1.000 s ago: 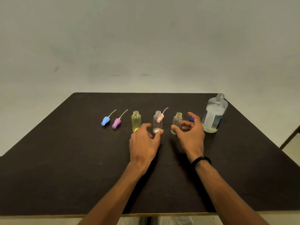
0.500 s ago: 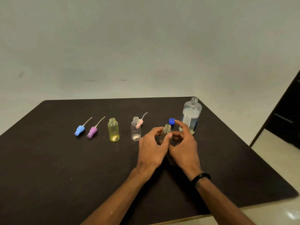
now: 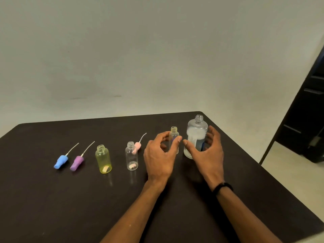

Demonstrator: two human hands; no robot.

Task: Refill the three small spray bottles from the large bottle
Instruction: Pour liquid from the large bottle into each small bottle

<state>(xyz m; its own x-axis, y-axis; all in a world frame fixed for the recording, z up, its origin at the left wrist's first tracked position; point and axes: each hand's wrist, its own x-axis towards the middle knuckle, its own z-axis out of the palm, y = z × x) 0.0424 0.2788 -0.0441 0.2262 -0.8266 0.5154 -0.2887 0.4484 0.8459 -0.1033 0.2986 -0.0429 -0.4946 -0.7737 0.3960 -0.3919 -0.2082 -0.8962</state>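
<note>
Three small uncapped bottles stand in a row on the black table (image 3: 52, 199): a yellow bottle (image 3: 103, 160), a clear bottle (image 3: 131, 156) and a second clear bottle (image 3: 174, 132) on the right. My left hand (image 3: 160, 158) holds that right-hand bottle between thumb and curled fingers. Just beside it stands the large bottle (image 3: 197, 130), uncapped and holding clear liquid. My right hand (image 3: 208, 155) is spread round the large bottle, thumb at its front left and fingers by its right side; I cannot tell if they touch it.
Spray heads with thin tubes lie on the table: a blue one (image 3: 60, 161) and a purple one (image 3: 77, 162) at the left, a pink one (image 3: 137, 146) behind the middle bottle. The table's right edge runs close past the large bottle. Dark furniture (image 3: 312, 120) stands at the far right.
My view has swung to the right. My right hand left the small right-hand bottle and moved to the large bottle. My left hand stays around the small bottle.
</note>
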